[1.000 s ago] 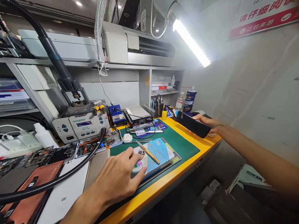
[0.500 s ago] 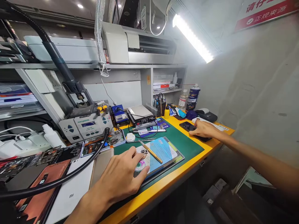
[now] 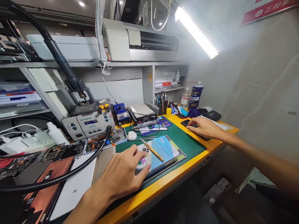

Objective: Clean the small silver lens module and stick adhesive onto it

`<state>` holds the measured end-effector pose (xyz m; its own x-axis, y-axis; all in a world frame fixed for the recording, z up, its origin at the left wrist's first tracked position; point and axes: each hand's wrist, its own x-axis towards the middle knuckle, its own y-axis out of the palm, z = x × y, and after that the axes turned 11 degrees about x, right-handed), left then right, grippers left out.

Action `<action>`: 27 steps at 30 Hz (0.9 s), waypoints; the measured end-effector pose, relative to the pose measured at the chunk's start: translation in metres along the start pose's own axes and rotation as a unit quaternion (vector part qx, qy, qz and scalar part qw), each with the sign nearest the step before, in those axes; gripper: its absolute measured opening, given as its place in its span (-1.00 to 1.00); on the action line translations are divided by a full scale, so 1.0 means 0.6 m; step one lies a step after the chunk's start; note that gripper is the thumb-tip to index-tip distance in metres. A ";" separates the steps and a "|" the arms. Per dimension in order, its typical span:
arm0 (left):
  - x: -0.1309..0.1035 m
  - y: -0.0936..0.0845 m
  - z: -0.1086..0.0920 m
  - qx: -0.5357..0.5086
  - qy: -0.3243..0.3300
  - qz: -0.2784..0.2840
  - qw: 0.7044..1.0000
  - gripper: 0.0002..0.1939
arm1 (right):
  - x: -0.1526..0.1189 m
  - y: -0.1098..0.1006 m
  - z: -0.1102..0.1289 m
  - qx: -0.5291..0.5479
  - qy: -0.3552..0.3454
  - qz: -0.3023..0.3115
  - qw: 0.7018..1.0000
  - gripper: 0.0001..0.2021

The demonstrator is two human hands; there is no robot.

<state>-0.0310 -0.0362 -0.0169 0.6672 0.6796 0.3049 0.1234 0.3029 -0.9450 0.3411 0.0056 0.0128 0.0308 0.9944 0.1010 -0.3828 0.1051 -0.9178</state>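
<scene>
My left hand (image 3: pixel 126 172) rests on a clear-covered blue case (image 3: pixel 161 151), thumb and index finger spread around a round white-and-pink spool (image 3: pixel 141 163). Beside that fingertip lies a small camera module (image 3: pixel 145 150). A gold pen-like tool (image 3: pixel 154 151) lies across the case. At the right end of the bench my right hand (image 3: pixel 204 127) lies over a black phone (image 3: pixel 185 123), covering much of it. Its thumb and index finger are a little apart near the phone's far end; its other fingers are hidden.
Left of the green mat (image 3: pixel 187 143) are a white phone back (image 3: pixel 74 186), a tray of parts (image 3: pixel 116 137) and a hot-air station (image 3: pixel 91 124). A thick black hose (image 3: pixel 70 177) arcs across. Behind stand a yellow bottle (image 3: pixel 168 111) and a spray can (image 3: pixel 195 96).
My right hand has slid left along the black phone, covering more of it, while the phone stays put. My left hand keeps its place. The whole view has shifted slightly.
</scene>
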 end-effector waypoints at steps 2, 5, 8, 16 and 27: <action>0.000 -0.001 0.000 0.002 -0.002 0.000 1.000 -0.67 | -0.014 0.002 0.046 0.056 -0.043 0.037 0.997 -0.63; 0.000 -0.002 -0.001 0.007 -0.003 0.002 1.000 -0.67 | -0.027 0.017 0.120 0.145 -0.105 0.139 0.974 -0.64; -0.002 -0.005 0.001 0.013 0.004 -0.006 1.000 -0.66 | -0.025 0.040 0.176 0.154 -0.127 0.216 0.956 -0.62; -0.003 -0.015 0.016 -0.022 0.003 -0.071 0.997 -0.63 | 0.014 0.065 0.217 0.137 -0.102 0.281 0.944 -0.60; -0.003 -0.009 0.022 -0.057 0.003 -0.193 0.980 -0.53 | 0.035 0.020 0.250 0.308 -0.193 0.416 0.833 -0.65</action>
<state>-0.0424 -0.0302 -0.0106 0.5587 0.5254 0.6417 0.4484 0.4595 -0.7667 0.1986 0.0261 0.0617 -0.7362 0.6300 -0.2472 -0.5281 -0.7632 -0.3723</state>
